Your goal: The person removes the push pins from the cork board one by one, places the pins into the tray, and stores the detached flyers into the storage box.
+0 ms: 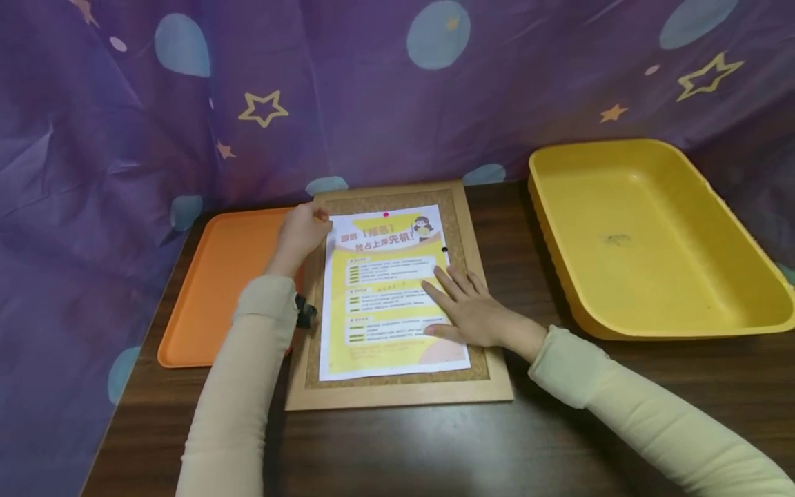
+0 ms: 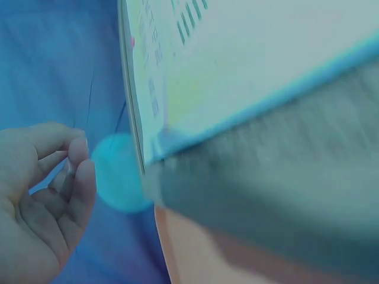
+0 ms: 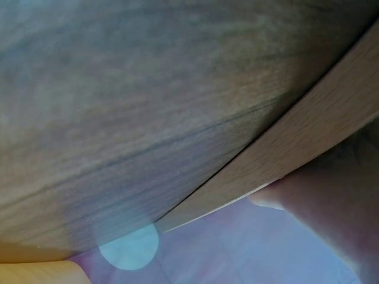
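A printed yellow-and-white sheet lies on a wood-framed cork board. One pink pin marks its top edge and a black pin its right edge. Beside the sheet's upper left corner is my left hand, its thumb and fingers curled together. In the left wrist view, this hand pinches a small pale thing, too small to identify. My right hand rests with fingers spread on the sheet's right side. Only part of it shows in the right wrist view, past the board's edge.
An orange tray lies left of the board, partly under my left forearm. To the right stands a deep yellow tub. Everything sits on a dark wooden table, with a purple star-patterned cloth behind it.
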Available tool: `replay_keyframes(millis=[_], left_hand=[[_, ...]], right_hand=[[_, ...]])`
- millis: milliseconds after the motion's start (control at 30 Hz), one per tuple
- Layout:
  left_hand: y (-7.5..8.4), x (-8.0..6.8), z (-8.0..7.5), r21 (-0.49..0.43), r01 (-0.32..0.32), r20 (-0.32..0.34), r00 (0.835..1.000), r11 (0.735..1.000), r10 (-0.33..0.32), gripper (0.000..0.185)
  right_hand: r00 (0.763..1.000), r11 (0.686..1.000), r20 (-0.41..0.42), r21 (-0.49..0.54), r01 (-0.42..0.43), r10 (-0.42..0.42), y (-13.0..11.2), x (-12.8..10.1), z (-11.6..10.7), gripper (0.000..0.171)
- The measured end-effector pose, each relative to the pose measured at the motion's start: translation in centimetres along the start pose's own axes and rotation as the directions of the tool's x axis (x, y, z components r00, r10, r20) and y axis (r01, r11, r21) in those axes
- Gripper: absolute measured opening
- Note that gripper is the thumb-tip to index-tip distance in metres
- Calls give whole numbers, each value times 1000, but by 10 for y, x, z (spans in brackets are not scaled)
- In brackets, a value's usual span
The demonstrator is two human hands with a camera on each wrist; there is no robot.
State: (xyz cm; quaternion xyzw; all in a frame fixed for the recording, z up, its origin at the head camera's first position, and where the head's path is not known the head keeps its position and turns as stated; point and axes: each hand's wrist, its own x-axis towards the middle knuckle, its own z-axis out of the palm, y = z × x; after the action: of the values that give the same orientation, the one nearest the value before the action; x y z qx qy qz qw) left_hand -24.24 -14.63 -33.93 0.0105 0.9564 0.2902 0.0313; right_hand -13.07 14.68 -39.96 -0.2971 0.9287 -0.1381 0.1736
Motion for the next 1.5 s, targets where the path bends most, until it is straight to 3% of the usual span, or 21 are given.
replay_keyframes(millis=[200,333,467,733,900,1167,1500], left_hand=[[20,14,18,-92,40,53,998,995,-35,35],[25,23,30,-157,73,98,994,985,-58,35],[28,30,40,-164,88,101,992,982,-72,38],[42,37,49,-52,27,78,997,998,-23,38],[50,42,57,-34,31,85,996,999,-29,38],[51,48,70,-2,36,87,996,999,-35,34],[50,53,73,55,10,128,992,998,-17,35]], right_hand=[[1000,1000,3,-15,-11,11,0,0,1,78],[1000,1000,4,-10,-8,8,1,0,1,78],[1000,1000,5,-6,-3,3,0,0,1,78],[1000,1000,-2,-16,-6,6,0,0,1,78],[1000,1000,0,-16,-7,7,0,0,0,78],[1000,1000,4,-8,-13,13,-1,0,0,78],[1000,1000,-14,-19,-4,4,0,1,2,78]])
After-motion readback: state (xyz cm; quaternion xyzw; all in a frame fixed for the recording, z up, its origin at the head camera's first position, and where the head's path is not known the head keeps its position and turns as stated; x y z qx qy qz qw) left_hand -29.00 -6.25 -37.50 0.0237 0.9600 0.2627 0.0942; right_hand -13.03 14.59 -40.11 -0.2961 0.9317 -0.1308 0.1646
